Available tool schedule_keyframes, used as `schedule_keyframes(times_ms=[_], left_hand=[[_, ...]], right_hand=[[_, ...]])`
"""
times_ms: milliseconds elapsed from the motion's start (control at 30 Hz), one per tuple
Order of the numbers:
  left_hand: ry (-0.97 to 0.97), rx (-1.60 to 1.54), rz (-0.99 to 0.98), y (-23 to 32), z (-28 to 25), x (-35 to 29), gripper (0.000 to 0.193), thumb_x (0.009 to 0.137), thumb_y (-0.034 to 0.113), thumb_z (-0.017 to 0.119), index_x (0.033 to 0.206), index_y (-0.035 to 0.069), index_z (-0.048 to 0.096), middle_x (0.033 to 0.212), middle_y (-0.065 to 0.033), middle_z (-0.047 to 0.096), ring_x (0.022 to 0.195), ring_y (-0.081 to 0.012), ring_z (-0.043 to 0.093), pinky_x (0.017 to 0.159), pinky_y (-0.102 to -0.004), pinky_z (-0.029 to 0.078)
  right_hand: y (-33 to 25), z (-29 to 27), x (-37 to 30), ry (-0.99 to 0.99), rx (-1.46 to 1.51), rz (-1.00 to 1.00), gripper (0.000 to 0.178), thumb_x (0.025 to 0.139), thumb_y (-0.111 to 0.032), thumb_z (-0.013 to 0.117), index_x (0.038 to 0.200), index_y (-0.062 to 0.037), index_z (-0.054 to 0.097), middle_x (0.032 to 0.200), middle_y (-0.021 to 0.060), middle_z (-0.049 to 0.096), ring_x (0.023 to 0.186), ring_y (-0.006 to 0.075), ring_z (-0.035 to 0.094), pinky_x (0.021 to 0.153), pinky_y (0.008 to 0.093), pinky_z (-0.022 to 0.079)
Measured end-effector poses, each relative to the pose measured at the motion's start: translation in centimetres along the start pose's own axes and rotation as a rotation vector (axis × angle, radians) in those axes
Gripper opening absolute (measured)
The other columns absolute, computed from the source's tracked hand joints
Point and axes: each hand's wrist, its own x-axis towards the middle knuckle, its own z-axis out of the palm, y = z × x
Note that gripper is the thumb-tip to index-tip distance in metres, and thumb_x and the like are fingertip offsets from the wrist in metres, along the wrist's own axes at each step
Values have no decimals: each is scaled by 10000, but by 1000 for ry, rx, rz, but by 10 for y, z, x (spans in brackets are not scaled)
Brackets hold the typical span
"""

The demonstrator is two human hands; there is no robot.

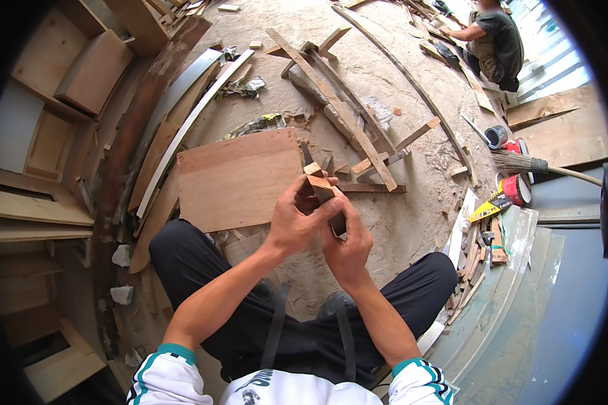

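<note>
In front of my knees both hands are closed around short pieces of wood. My left hand [292,214] grips a short wooden block [321,188] from the left, its thumb pressed across the side. My right hand [348,248] holds the block's lower part from the right, with fingertips near its upper edge. A paler wood end [312,169] shows just above; whether it is a separate piece I cannot tell. Just beyond the hands, a flat plywood panel [240,179] lies on the ground at the left.
A frame of nailed wooden strips [338,101] lies ahead. Long boards [182,128] and wooden cabinets [81,74] line the left. At right are a yellow-bladed handsaw [491,205], paint cans [497,137], a broom [520,162] and wood scraps. Another person [496,44] crouches far right.
</note>
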Motion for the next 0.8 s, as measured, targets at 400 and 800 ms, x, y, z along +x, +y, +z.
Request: schedule_keyframes(times_ms=[400, 800], left_hand=[[179, 272, -57, 5, -1, 6, 407, 858, 329, 803, 1032, -14, 669, 921, -76, 718, 841, -117, 662, 750, -275, 541], [305, 159, -319, 26, -22, 25, 856, 820, 413, 816, 1407, -45, 394, 1033, -129, 686, 833, -180, 707, 651, -349, 619]], right_hand=[[-3, -1, -2, -132, 30, 205, 428, 885, -150, 745, 1230, 55, 595, 985, 239, 720, 886, 352, 740, 716, 399, 591], [2, -9, 8, -324, 346, 289, 445, 887, -50, 717, 1309, 16, 593, 1029, 199, 741, 955, 255, 745, 812, 334, 581]])
